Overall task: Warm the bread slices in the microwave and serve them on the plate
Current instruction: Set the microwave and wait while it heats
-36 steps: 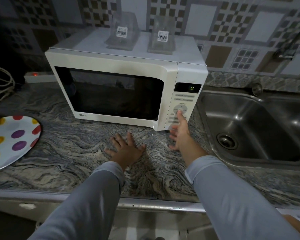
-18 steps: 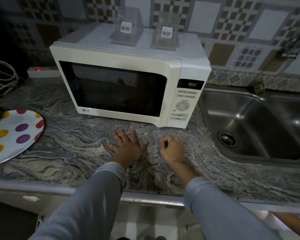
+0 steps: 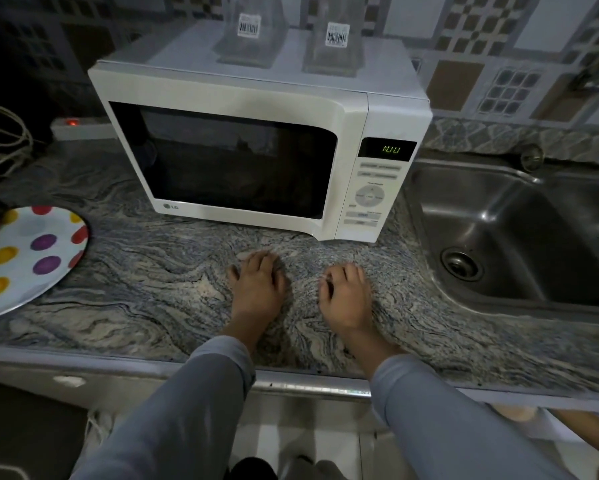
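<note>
A white microwave (image 3: pixel 391 112) stands on the marbled counter (image 3: pixel 152 282) with its door shut; the dark window hides whatever is inside. Its green display (image 3: pixel 390 149) shows digits, with the button panel below it. A white plate with coloured dots (image 3: pixel 24 261) lies at the left counter edge, with no bread on the part I see. My left hand (image 3: pixel 258 289) rests flat on the counter in front of the microwave, holding nothing. My right hand (image 3: pixel 346 296) rests beside it, palm down, fingers slightly curled, also holding nothing. No bread is visible.
Two clear plastic containers (image 3: pixel 253 32) with barcode labels sit on the microwave's top. A steel sink (image 3: pixel 519 233) lies right of the microwave. A power strip (image 3: pixel 79 128) with a red light and a coiled cable (image 3: pixel 3 140) are at the back left.
My right hand left the microwave's button panel and came down onto the counter beside my left hand. The display changed from a single digit to several digits. The view tilted closer.
</note>
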A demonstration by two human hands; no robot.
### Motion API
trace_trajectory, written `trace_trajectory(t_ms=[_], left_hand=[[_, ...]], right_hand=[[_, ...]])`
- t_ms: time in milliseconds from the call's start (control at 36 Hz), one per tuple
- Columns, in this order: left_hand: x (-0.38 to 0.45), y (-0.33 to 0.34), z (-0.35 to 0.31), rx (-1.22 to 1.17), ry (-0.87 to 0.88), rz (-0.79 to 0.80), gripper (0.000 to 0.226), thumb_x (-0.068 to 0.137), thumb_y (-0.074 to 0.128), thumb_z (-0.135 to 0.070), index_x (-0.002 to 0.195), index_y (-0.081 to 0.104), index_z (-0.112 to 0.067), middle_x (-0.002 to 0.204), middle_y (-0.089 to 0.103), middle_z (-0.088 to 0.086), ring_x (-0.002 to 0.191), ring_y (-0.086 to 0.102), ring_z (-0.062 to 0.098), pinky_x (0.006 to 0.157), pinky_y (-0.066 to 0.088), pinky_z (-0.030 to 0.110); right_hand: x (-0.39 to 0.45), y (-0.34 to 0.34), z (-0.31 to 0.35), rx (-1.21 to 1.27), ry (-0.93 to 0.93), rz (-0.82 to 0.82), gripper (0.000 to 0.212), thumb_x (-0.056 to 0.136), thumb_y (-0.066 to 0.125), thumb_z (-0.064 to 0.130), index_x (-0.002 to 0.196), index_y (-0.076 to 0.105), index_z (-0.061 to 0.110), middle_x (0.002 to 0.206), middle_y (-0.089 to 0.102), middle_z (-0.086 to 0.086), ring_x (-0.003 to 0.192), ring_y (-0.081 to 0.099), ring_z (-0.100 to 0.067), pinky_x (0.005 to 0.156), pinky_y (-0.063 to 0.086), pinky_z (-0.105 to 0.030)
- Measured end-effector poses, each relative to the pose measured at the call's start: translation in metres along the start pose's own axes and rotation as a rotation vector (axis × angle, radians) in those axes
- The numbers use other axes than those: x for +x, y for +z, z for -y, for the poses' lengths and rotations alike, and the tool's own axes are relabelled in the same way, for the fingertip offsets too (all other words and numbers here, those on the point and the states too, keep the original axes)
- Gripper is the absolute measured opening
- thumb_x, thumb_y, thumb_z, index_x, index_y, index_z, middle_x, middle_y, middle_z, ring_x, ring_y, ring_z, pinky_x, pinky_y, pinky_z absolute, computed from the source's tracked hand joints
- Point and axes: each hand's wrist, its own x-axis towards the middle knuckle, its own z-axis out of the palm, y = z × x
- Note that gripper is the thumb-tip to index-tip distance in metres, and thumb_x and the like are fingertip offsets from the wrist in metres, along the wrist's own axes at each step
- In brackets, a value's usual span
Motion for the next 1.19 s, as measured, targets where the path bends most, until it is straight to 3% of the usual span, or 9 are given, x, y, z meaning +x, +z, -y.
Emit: trace_trajectory(t_ms=[1194], left_hand=[[0.0001, 0.0012, 0.0005, -0.005, -0.004, -0.038, 0.039, 0.092, 0.046, -0.03, 0.129, 0.051, -0.019, 0.136, 0.049, 0.004, 0.13, 0.041, 0.023, 0.113, 0.015, 0.051]], right_hand=[[0.0006, 0.0011, -0.0016, 0.012, 0.031, 0.021, 0.033, 0.079, 0.04, 0.033, 0.085, 0.063, 0.011, 0.089, 0.057, -0.009, 0.087, 0.054, -0.029, 0.075, 0.045, -0.036]])
